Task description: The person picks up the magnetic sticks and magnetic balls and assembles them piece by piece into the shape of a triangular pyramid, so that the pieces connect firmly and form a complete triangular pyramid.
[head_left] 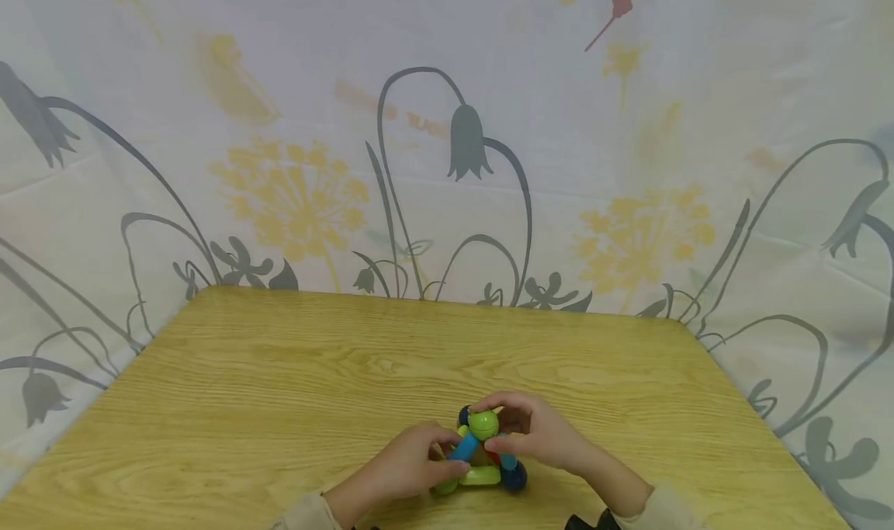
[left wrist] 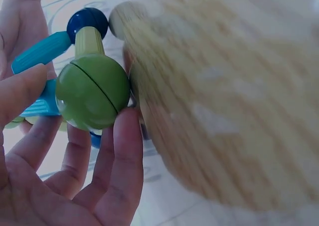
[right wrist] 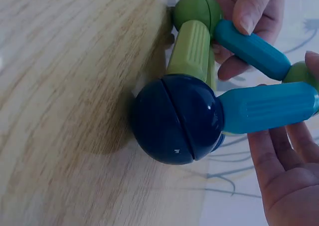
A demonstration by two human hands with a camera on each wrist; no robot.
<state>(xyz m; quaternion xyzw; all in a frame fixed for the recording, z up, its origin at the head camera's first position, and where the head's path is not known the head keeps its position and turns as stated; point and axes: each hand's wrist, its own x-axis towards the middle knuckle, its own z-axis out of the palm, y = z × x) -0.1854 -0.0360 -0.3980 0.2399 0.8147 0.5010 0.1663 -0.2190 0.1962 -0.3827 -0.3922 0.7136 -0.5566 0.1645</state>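
Note:
A toy structure of magnetic balls and rods stands on the table, narrowing upward to a green top ball [head_left: 483, 424]. My left hand [head_left: 412, 460] pinches a blue rod [right wrist: 254, 51] that slants up to that ball. In the left wrist view, my left fingertips rest against a lower green ball [left wrist: 92, 91]. My right hand [head_left: 538, 433] grips the top ball from the right, thumb in front and fingers behind. Below it another blue rod [right wrist: 269, 109] runs down to a dark blue ball [right wrist: 177, 118]. A light green rod [head_left: 480, 476] lies along the base.
The wood-grain table [head_left: 314, 375] stretches out around the structure. A pale curtain [head_left: 433, 204] printed with flowers hangs behind the table and along both sides. Inside the structure, part of a red piece [head_left: 492, 456] shows.

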